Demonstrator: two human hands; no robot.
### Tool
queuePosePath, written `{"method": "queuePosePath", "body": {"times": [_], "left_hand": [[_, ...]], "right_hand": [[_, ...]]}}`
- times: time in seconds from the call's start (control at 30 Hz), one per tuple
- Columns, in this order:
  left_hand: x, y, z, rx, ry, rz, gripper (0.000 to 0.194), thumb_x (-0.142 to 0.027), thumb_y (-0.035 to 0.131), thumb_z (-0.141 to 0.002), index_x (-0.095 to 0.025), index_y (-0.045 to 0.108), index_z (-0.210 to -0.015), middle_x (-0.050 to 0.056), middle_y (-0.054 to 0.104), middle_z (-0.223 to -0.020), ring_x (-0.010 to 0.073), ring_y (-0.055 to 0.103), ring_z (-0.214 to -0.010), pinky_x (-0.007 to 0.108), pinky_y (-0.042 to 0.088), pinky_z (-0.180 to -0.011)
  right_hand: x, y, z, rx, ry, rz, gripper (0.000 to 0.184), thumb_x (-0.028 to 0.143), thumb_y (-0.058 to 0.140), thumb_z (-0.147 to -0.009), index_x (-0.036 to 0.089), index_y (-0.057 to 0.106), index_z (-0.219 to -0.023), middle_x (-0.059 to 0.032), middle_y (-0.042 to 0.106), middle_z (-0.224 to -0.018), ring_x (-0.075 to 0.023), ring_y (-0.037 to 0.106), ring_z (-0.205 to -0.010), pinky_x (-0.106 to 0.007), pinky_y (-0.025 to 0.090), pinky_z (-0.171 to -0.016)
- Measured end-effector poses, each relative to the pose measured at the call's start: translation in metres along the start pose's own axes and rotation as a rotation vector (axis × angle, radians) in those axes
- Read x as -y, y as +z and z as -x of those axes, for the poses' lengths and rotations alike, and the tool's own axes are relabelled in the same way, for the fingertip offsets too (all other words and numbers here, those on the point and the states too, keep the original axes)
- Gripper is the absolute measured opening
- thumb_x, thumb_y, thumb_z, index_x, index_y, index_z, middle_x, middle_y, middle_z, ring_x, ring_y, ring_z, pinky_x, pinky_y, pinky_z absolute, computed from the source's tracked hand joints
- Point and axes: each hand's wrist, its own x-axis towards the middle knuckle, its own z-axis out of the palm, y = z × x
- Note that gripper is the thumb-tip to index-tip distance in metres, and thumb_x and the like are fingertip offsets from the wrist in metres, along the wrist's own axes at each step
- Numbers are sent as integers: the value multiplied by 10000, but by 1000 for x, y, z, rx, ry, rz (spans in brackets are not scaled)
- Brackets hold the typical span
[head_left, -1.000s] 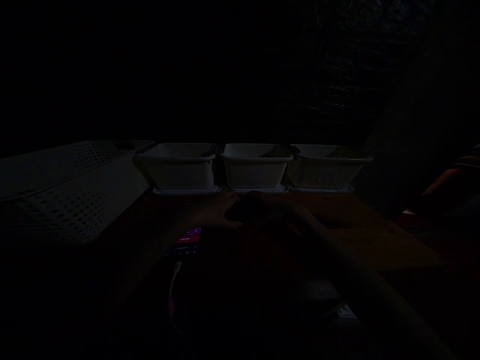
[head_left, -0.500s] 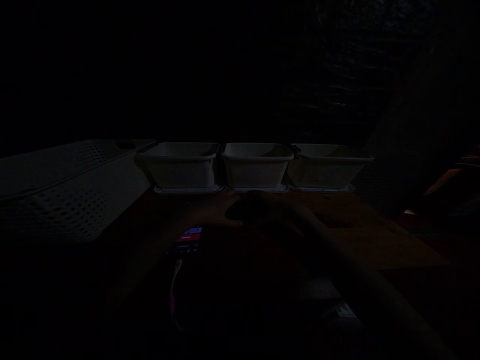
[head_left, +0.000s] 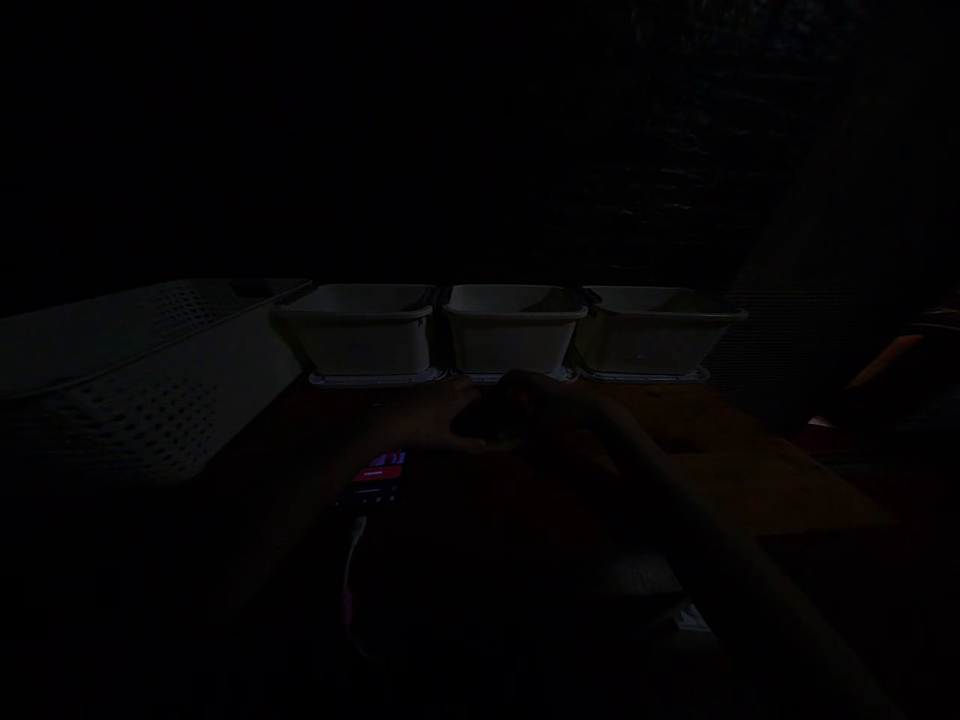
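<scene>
Meeting close together over the table point(head_left: 720, 470), the left hand point(head_left: 442, 420) and R hand point(head_left: 551, 400) are at a dark obj. point(head_left: 487, 415) between them; cannot tell if either grips it, pic. too dark. The lit phone point(head_left: 379, 478) w/ white cable point(head_left: 352, 550) lies near the left hand. Behind are three pale tubs in a row point(head_left: 514, 335), w/ perforated basket point(head_left: 150, 400) on the L side.

Nearly black throughout, deep shadows, faint glow from a phone point(head_left: 380, 477)
</scene>
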Motion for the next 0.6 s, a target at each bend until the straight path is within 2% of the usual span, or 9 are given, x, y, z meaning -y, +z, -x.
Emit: {"method": "queuePosePath", "body": {"times": [0.3,0.6], "left_hand": [[-2,-1,1,23,-33,2,546,-491,612,-730,-227,494,-1193,74,527,-1182,213,537,-1000,296,424,-802],[1,1,0,8,-37,19,572,-497,625,-715,-248,488,-1211,69,525,-1191,217,540,-1003,302,430,-799]], "right_hand": [[-4,0,0,28,-20,11,562,249,703,-663,122,507,-1173,-126,523,-1215,-176,528,-1045,-311,436,-881],[-7,-1,0,50,-9,25,517,235,704,-655,148,547,-1140,-107,545,-1199,-194,530,-1063,-331,428,-900]]}}
